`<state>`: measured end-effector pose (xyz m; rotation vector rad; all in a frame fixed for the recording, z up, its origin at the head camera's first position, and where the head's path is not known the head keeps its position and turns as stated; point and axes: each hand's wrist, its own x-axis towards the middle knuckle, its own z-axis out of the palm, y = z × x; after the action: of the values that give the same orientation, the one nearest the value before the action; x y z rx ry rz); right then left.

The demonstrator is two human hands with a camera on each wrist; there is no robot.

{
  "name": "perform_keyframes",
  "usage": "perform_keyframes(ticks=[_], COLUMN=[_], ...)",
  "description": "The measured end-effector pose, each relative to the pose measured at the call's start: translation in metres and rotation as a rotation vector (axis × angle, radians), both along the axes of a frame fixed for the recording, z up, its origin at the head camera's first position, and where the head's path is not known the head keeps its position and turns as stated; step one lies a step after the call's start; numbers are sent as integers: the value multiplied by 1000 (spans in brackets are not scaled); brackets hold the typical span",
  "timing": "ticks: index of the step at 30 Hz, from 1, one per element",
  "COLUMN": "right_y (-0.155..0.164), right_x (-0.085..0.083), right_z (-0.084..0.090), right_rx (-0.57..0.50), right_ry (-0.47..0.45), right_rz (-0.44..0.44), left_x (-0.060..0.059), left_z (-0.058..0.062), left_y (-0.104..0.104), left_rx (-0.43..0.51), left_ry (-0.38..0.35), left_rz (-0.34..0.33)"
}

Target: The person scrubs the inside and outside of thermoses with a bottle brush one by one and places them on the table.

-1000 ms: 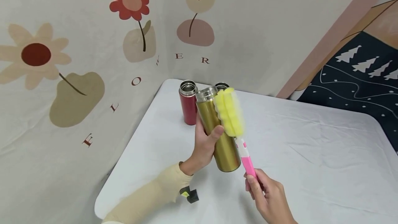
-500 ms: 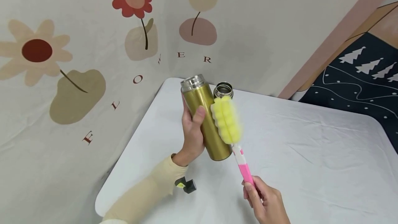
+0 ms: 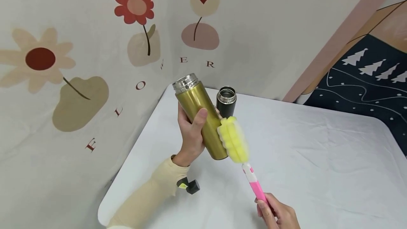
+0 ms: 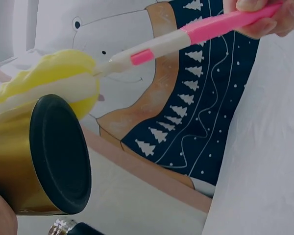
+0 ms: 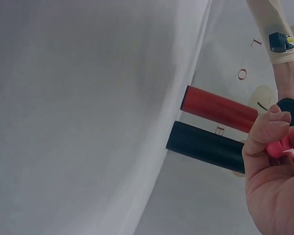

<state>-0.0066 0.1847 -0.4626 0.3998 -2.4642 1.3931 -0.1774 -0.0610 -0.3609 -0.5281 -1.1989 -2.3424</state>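
My left hand (image 3: 192, 133) grips a gold metal thermos bottle (image 3: 201, 116) held above the table, its bare steel mouth tilted up and to the left. In the left wrist view the dark base of the bottle (image 4: 61, 154) faces the camera. My right hand (image 3: 276, 209) pinches the pink end of a bottle brush (image 3: 254, 181), which has a white neck. Its yellow and white sponge head (image 3: 233, 140) lies against or just in front of the bottle's right side; contact is hard to tell. In the right wrist view my right hand (image 5: 277, 166) wraps the pink handle.
Behind the gold bottle a black bottle (image 3: 226, 102) stands uncapped on the white-covered table (image 3: 318, 162). A red bottle (image 5: 218, 108) stands beside it in the right wrist view, hidden behind the gold one in the head view. Printed cloth walls (image 3: 254, 38) border the table.
The gold bottle has moved left and tilted further, now covering the red bottle and uncovering the black one. The brush has come down toward me, its head sliding lower along the bottle's side.
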Motion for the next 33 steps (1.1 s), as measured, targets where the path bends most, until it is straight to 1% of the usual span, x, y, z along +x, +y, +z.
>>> perform_keyframes(ticks=[3, 5, 8, 10, 13, 15, 17, 19, 22, 25, 27, 29, 31, 33], right_y=[0, -1, -3, -5, -6, -5, -4, -3, -2, -4, -5, -7, -7, -7], right_x=[-1, -2, -3, -4, -8, -11, -16, -22, -30, -35, -37, -37, -35, -34], right_z=[0, 0, 2, 4, 7, 8, 9, 9, 12, 17, 18, 18, 16, 14], right_rx=[-3, -5, -14, -15, -17, -16, -27, -49, -82, -96, -96, -94, -94, -91], right_ry=[0, 7, 3, -20, -49, -30, 16, 72, 124, 145, 154, 151, 155, 163], right_rz=[1, 12, 27, 28, 30, 46, 83, 128, 180, 205, 216, 215, 211, 193], left_x=[0, 1, 3, 5, 8, 11, 15, 19, 23, 24, 24, 24, 23, 21], left_z=[0, -1, -4, -6, -11, -16, -22, -28, -34, -35, -34, -31, -28, -25], left_y=[3, 3, 5, 8, 13, 17, 20, 24, 29, 30, 30, 29, 27, 25], left_rx=[20, 20, 7, -6, -44, -85, -134, -176, -203, -199, -197, -203, -209, -214], left_ry=[17, 15, 8, -1, -23, -46, -78, -107, -152, -191, -207, -197, -165, -117], left_rz=[-26, -38, -33, -21, 13, 26, 35, 11, -73, -156, -173, -155, -108, -44])
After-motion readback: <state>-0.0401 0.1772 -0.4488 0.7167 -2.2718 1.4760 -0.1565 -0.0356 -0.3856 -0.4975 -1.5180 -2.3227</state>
